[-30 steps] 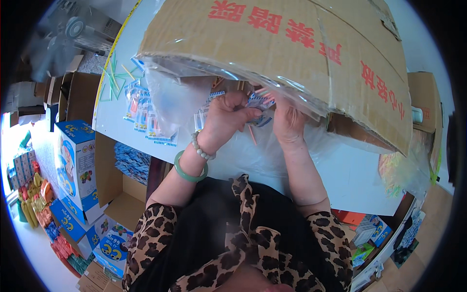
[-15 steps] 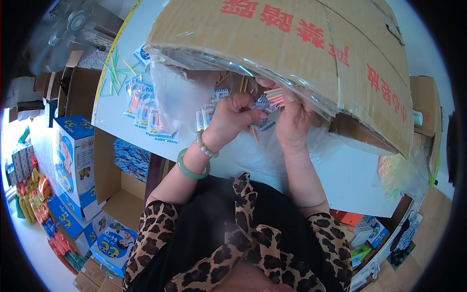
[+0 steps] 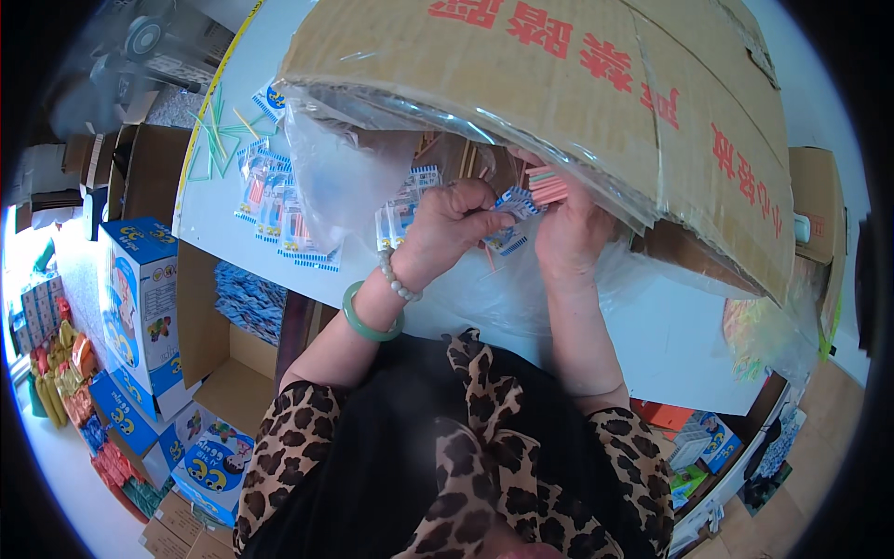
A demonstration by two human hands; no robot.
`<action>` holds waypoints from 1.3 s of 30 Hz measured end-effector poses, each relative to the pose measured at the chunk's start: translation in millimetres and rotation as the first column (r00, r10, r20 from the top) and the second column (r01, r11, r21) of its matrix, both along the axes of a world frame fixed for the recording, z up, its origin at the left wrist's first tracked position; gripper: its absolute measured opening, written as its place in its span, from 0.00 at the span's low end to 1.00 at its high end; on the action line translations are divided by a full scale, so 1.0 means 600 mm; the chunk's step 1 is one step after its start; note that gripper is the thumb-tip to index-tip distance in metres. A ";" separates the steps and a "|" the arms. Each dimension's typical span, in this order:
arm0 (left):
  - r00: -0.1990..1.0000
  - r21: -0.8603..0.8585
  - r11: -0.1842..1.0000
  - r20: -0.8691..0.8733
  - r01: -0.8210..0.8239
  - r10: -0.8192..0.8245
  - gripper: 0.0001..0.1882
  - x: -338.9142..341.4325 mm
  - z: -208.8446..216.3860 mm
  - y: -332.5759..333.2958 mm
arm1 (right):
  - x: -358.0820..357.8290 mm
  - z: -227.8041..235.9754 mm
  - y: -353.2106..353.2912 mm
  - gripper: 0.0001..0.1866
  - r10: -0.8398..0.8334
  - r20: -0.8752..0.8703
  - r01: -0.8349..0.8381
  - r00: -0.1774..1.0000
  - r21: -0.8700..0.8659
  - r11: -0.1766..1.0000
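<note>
My left hand [image 3: 449, 224], wearing a bead bracelet and a green bangle, pinches a small blue-and-white plastic packet [image 3: 512, 224] between thumb and fingers. Beside it, my right hand [image 3: 570, 228] is closed around a bundle of thin pink sticks [image 3: 548, 184], with a green one among them. The sticks' ends point toward the packet's top edge. Both hands are at the mouth of a large cardboard box [image 3: 521, 84] lying on its side, whose plastic liner partly covers the right fingers. More thin sticks [image 3: 466, 160] show inside the box.
Filled packets [image 3: 279, 210] lie on the white table [image 3: 354, 284] at left, near loose green sticks [image 3: 216, 140]. An open carton [image 3: 244, 373] of blue packets stands below the table's left edge. Blue-and-white printed boxes [image 3: 140, 298] are stacked farther left. A fan [image 3: 140, 37] stands behind.
My right hand has shifted slightly right with the stick bundle, widening the gap to the packet. The left hand still pinches the packet, nearly in place.
</note>
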State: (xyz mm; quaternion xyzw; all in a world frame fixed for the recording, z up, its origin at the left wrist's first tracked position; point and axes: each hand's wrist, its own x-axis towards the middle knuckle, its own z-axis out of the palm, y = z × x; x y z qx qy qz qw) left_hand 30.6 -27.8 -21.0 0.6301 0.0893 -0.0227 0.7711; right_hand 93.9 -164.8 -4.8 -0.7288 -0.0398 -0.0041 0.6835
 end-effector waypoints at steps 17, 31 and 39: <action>0.993 -0.071 0.991 0.024 -0.115 0.117 0.09 0.005 -0.001 -0.006 | -0.022 0.001 -0.020 0.15 0.045 0.306 0.054 0.951 -0.307 0.950; 0.975 0.030 0.993 0.197 -0.111 0.103 0.09 0.004 -0.019 -0.008 | -0.008 -0.003 -0.009 0.09 0.216 -0.067 -0.209 0.974 0.103 0.973; 0.964 0.087 0.994 0.260 -0.072 0.047 0.10 0.022 0.017 -0.028 | -0.003 -0.028 -0.024 0.09 0.294 -0.039 -0.296 0.955 -0.130 0.946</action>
